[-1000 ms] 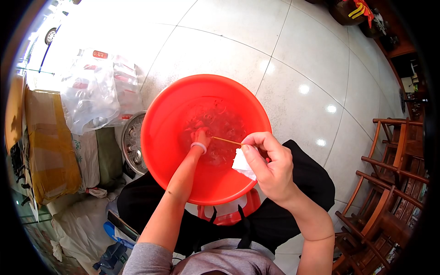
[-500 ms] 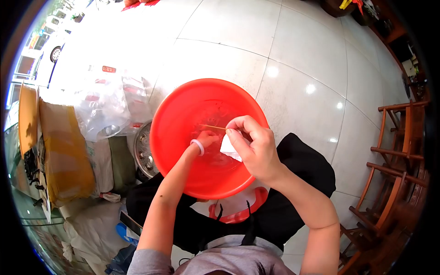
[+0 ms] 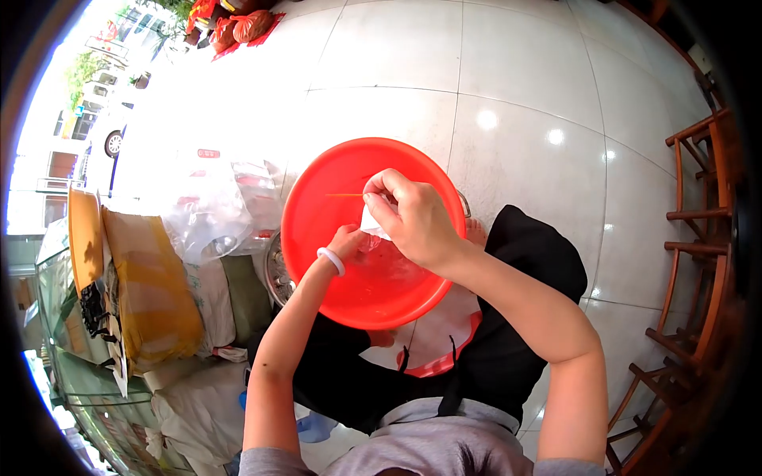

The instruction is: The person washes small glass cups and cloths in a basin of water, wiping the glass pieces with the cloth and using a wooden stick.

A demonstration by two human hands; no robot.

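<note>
A large red plastic basin point(image 3: 317, 289) stands in front of me with some water in the bottom. My right hand point(image 3: 417, 218) is over the basin, thumb and forefinger pinched on one end of a thin wooden stick point(image 3: 343, 194) that points left. Below these fingers is a white, flat piece point(image 3: 373, 223), partly hidden by the hand; whether it is paper or plastic I cannot tell. My left hand point(image 3: 348, 243), with a pale bangle point(image 3: 331, 260) at the wrist, is closed beside the white piece's lower edge. Its fingertips and anything in them are too small to make out.
A metal bowl point(image 3: 277, 274) shows behind the basin's left rim. Clear plastic bags point(image 3: 206, 218), a taped yellow-brown package point(image 3: 151, 289) and sacks point(image 3: 202, 404) stand at left. Wooden chairs point(image 3: 702, 214) line the right. Red bags point(image 3: 252, 26) lie at the far left.
My right hand has moved left and up with the stick and the white piece. The left hand has come up toward the white piece. The view has shifted.
</note>
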